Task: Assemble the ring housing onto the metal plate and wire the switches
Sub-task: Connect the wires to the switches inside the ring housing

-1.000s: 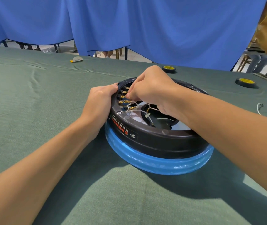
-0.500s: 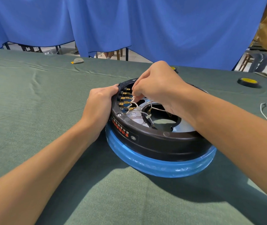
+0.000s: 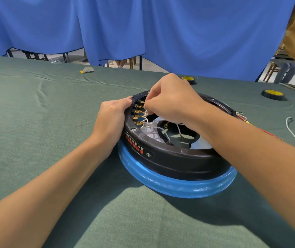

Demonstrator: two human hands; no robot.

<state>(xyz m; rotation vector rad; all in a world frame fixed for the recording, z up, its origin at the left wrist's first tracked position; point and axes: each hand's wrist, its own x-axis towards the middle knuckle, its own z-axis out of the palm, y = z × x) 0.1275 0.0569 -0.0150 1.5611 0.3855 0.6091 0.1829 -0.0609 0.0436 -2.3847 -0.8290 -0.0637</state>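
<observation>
Progress: moved right grip (image 3: 171, 99) up terminal row (image 3: 137, 111), pinching white wire (image 3: 145, 114); still clamping ring housing (image 3: 170, 158) with left grip (image 3: 112, 115). Guessing lower tabs wired.

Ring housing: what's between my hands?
In the head view, a row of brass terminals on the ring housing sits between the left hand and right hand, which pinches a white wire.

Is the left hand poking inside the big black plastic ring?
No, the left hand grips the big black plastic ring's outer rim; the right hand pinches a white wire inside.
</observation>
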